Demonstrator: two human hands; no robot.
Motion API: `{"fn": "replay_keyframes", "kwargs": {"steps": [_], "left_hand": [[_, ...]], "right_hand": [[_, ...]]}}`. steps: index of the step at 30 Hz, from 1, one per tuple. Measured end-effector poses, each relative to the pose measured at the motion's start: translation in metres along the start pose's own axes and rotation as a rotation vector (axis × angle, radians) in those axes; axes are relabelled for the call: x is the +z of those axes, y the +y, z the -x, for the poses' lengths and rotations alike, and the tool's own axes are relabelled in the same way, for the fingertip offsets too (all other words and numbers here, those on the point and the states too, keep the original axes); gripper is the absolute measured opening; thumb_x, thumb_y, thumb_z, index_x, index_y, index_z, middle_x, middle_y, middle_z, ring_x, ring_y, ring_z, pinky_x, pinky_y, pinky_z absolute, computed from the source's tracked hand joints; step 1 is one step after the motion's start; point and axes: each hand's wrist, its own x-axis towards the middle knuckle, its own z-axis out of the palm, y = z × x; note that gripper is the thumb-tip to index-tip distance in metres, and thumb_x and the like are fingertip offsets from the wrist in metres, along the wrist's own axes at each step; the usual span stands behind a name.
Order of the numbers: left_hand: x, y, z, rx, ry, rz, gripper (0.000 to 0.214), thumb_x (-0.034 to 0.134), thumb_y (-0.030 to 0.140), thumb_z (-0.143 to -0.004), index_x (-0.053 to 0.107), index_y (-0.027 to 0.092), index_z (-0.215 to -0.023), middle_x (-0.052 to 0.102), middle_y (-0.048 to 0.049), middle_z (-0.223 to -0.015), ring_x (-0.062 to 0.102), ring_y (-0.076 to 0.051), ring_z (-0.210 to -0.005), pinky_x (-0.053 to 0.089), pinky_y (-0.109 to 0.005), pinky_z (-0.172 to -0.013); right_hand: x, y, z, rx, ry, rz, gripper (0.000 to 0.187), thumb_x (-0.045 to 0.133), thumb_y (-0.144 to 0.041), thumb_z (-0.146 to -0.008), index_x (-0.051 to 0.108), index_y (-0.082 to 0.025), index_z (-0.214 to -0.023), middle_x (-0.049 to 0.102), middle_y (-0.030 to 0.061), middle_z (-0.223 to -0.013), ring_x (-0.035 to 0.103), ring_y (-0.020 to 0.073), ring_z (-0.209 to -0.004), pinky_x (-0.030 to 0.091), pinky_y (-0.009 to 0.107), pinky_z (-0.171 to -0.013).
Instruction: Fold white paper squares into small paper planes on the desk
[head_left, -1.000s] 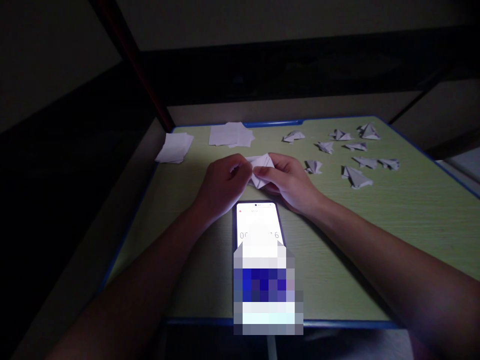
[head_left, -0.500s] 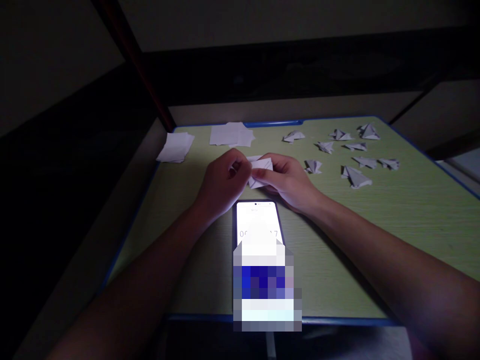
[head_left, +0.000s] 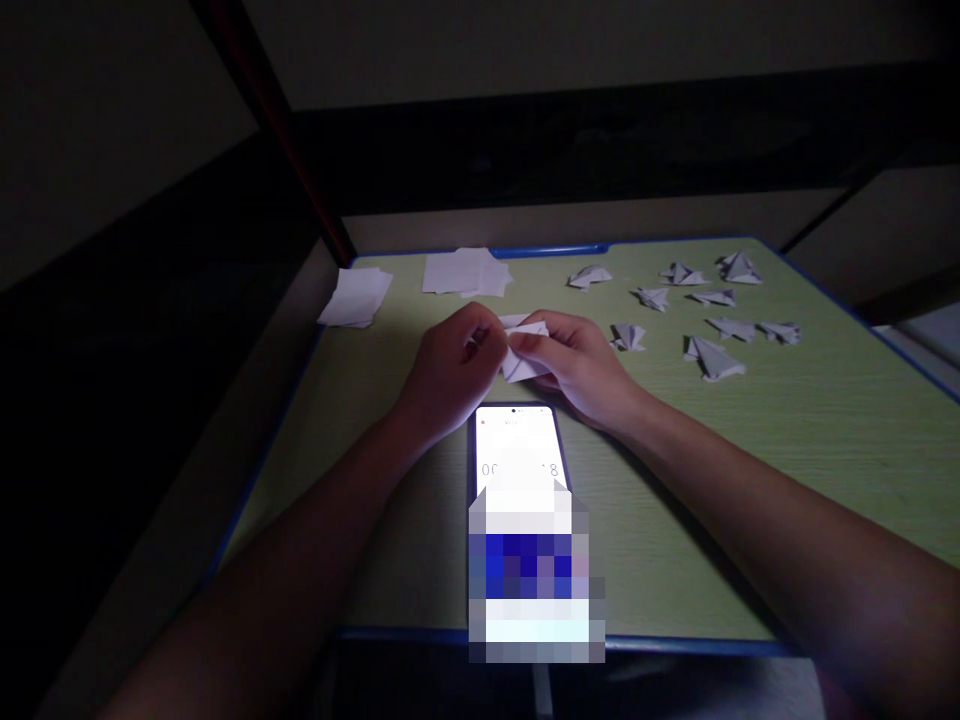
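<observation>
Left hand (head_left: 450,375) and right hand (head_left: 581,370) meet, fingertips clamped on a half-folded paper (head_left: 523,347), likely pinning its crease; the lit phone (head_left: 517,450) lies just before them, screen up

The room around me is dark. In front of me stands a table (head_left: 750,440) with a pale green wood-grain top and a blue rim, lit only near its middle. A reddish post (head_left: 300,170) slants up from its far left corner. Beyond runs a black rail (head_left: 600,140), with pale wall (head_left: 525,50) above.
</observation>
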Motion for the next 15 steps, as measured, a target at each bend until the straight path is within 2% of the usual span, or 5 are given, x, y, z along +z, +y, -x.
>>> {"fn": "replay_keyframes", "kwargs": {"steps": [5,9,13,15], "left_hand": [[-0.004,-0.001,0.0,0.021,-0.002,-0.02,0.014,0.052,0.02,-0.089,0.052,0.019,-0.075,0.053,0.0024,-0.063,0.047,-0.01,-0.056,0.034,-0.023,-0.049],[-0.015,0.004,-0.004,0.006,0.11,0.021,0.014,0.055,0.028,-0.091,0.053,0.02,-0.079,0.053,0.003,-0.064,0.047,-0.009,-0.053,0.034,-0.023,-0.046],[-0.039,0.027,0.002,-0.017,0.259,0.181,0.012,0.058,0.025,-0.089,0.051,0.022,-0.078,0.052,0.0053,-0.061,0.042,-0.007,-0.042,0.029,-0.025,-0.038],[-0.054,0.044,0.012,0.072,0.333,0.2,0.011,0.053,0.023,-0.092,0.052,0.023,-0.082,0.053,0.0063,-0.064,0.043,-0.007,-0.044,0.029,-0.024,-0.037]], "right_hand": [[0.002,-0.003,0.001,0.021,0.019,-0.02,0.016,0.075,-0.029,-0.073,0.065,-0.017,-0.07,0.053,-0.0049,-0.055,0.04,0.0082,-0.047,0.025,0.024,-0.044],[0.004,-0.006,0.001,0.048,0.059,-0.035,0.017,0.073,-0.03,-0.072,0.063,-0.017,-0.069,0.055,-0.0039,-0.056,0.044,0.0093,-0.049,0.027,0.024,-0.045],[0.004,-0.004,0.001,0.047,0.079,-0.023,0.02,0.072,-0.033,-0.07,0.06,-0.017,-0.065,0.053,-0.0045,-0.055,0.041,0.009,-0.049,0.024,0.024,-0.045],[0.004,-0.003,0.0,0.032,0.073,-0.012,0.022,0.072,-0.034,-0.071,0.059,-0.018,-0.064,0.051,-0.0049,-0.054,0.04,0.0089,-0.049,0.023,0.024,-0.046]]}}
